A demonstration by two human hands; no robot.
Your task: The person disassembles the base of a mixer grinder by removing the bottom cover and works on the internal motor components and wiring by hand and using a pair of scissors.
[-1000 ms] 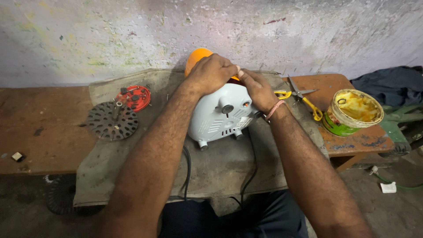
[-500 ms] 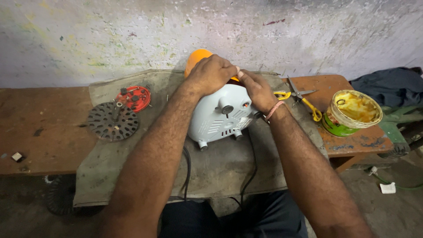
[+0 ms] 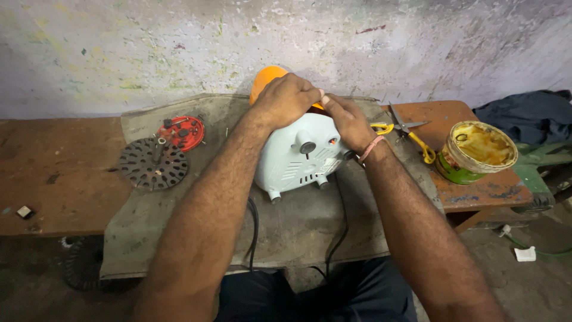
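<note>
A pale grey-white appliance body [image 3: 301,155] with small round feet lies tipped on a grey cloth [image 3: 190,203] on a low wooden bench. An orange part [image 3: 266,77] shows at its far end. My left hand [image 3: 286,98] grips the top of the appliance by the orange part. My right hand [image 3: 348,122], a pink thread at its wrist, presses on the appliance's upper right side, fingertips meeting the left hand. A black cord [image 3: 253,229] runs from the appliance toward me.
A black perforated disc [image 3: 154,163] and a red round part [image 3: 182,132] lie left on the cloth. Yellow-handled scissors [image 3: 411,134] and an open tin of yellowish grease [image 3: 475,150] sit right on the bench [image 3: 47,173]. Dark cloth [image 3: 527,116] lies far right.
</note>
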